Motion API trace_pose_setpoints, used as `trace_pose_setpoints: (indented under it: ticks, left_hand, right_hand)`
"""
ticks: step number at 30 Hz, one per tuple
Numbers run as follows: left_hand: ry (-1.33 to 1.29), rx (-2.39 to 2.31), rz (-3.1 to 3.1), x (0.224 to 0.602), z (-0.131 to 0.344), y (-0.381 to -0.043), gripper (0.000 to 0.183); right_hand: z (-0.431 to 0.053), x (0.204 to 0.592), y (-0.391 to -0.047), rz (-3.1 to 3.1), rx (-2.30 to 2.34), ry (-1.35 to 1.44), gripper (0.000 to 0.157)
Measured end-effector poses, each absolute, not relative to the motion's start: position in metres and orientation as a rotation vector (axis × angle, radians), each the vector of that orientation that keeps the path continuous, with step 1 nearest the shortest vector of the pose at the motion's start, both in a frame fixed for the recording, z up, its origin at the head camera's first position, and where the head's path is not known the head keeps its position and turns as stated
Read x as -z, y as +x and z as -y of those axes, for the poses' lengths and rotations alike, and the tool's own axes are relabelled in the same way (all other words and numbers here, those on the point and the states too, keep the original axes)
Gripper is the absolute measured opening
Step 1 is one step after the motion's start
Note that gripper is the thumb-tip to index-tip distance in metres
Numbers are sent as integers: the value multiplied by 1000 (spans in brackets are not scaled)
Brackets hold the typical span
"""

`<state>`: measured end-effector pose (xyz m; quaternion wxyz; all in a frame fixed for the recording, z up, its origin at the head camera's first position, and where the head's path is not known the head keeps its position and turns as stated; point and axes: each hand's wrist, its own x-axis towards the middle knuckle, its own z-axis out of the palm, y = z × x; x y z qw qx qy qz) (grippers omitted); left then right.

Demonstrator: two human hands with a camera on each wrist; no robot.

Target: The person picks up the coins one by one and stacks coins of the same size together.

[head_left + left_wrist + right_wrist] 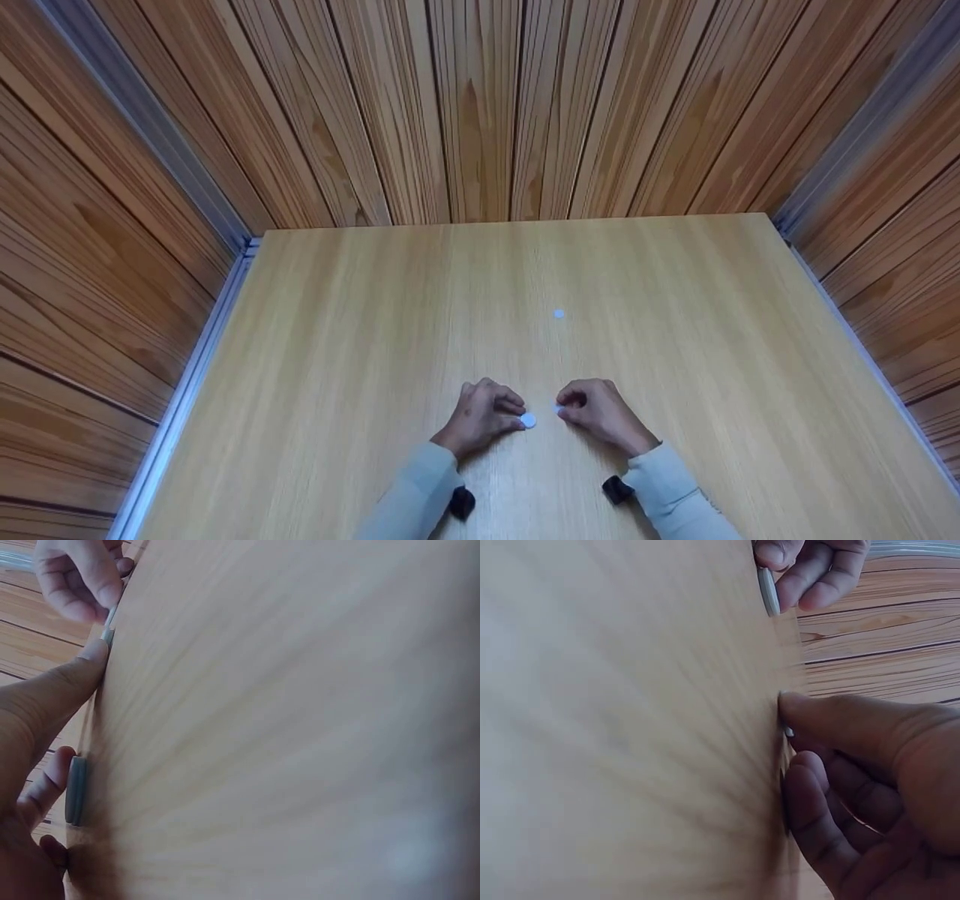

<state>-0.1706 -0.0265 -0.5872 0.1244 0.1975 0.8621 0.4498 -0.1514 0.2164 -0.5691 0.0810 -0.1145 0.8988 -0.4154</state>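
Observation:
Near the middle of the table, my left hand (481, 417) holds a small white disc (529, 420) at its thumb and fingertips. The left wrist view shows a thick round piece (76, 791) edge-on beside the left fingers. Just across a narrow gap, my right hand (600, 412) pinches another small white disc (558, 409), mostly covered by its fingers. That disc's thin edge (787, 722) shows by the right thumb in the right wrist view. Farther up the table lies a third pale disc (559, 313), flat and apart from both hands.
The light wooden table (360, 322) runs back to a plank wall (480, 112). Plank side walls with metal rails (196, 375) border it left and right. Dark wrist devices (462, 502) sit below both sleeves, close to the table surface.

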Motion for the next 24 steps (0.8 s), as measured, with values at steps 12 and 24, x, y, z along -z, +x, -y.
trace_pose_setpoints:
  ticks: [12,24]
  left_hand:
    - [590,-1346,-2488,587,27,-169,25]
    - [534,-1306,-2480,584,25,-170,21]
  right_hand:
    - [-225,571,-138,-2691,1225,-404,8]
    - [-226,572,-136,-2658,1277,-374,8]
